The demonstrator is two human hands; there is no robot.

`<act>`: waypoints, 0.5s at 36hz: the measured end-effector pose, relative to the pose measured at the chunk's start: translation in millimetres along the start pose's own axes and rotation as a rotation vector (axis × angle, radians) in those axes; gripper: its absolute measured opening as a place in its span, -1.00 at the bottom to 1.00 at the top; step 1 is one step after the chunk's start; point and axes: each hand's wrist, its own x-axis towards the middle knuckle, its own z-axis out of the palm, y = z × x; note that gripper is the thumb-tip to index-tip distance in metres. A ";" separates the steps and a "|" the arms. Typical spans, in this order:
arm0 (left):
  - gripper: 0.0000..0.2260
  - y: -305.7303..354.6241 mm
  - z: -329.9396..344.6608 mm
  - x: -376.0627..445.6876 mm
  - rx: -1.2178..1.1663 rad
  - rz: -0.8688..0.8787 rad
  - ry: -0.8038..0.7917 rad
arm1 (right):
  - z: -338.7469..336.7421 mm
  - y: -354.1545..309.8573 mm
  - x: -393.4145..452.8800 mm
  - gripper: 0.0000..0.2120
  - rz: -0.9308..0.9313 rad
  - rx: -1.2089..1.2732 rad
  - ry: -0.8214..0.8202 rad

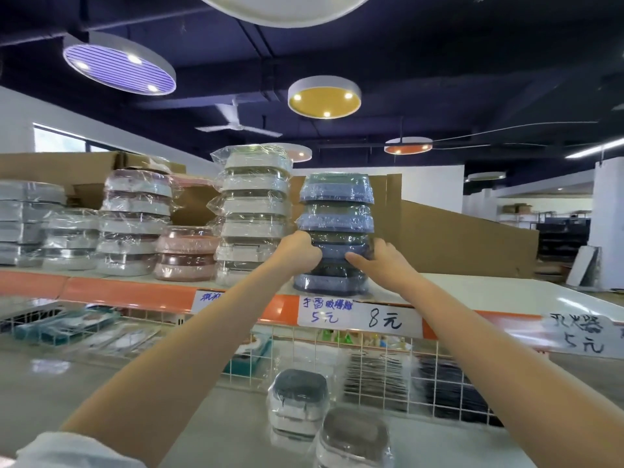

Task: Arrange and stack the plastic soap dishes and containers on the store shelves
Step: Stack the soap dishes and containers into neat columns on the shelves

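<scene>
Head view, top shelf of a store display under a dark ceiling. At far left of the frame, grey wrapped dishes (28, 224) sit in low stacks on the top shelf (506, 292), whose front edge carries an orange strip (128, 293). Next right stand a grey and pink stack (135, 221), a short pink stack (185, 253) and a tall white stack (253, 211) in loose film, with cardboard boxes (456, 238) behind them. At centre, the blue stack of soap dishes (336, 234) stands upright on the shelf, just beside the white stack. My left hand (299, 248) is curled against its left side, fingers closed on the wrapped dishes; my right hand (378, 261) presses its right side, thumb across the front, gripping the same stack at mid height. Below the stack hang handwritten price labels (359, 315). In the lower centre of the frame, two wrapped containers (324, 420) rest on the pale lower shelf (101, 383), in front of a white wire grid (337, 352) that fences off packaged goods. Round ceiling lamps (324, 96) and a ceiling fan (236, 125) occupy the upper frame; white walls and a pillar close the room at right.
</scene>
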 end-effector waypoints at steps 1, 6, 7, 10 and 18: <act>-0.83 -0.6 -1.9 -1.6 0.053 0.025 -0.001 | -2.7 -1.4 -3.5 -0.32 -0.010 -0.034 0.002; -0.89 -6.7 -5.8 -11.2 0.254 0.150 0.028 | -13.0 -7.1 -22.7 -0.38 -0.098 -0.234 0.054; -0.82 -8.9 -5.6 -13.3 0.296 0.179 0.041 | -13.5 -8.0 -27.0 -0.41 -0.123 -0.284 0.075; -0.76 -14.6 -4.4 -26.2 0.392 0.280 0.097 | -10.7 -11.1 -41.5 -0.46 -0.252 -0.406 0.162; -0.82 -47.4 6.1 -79.5 0.303 0.513 0.296 | 20.6 -25.8 -95.9 -0.65 -0.750 -0.529 0.239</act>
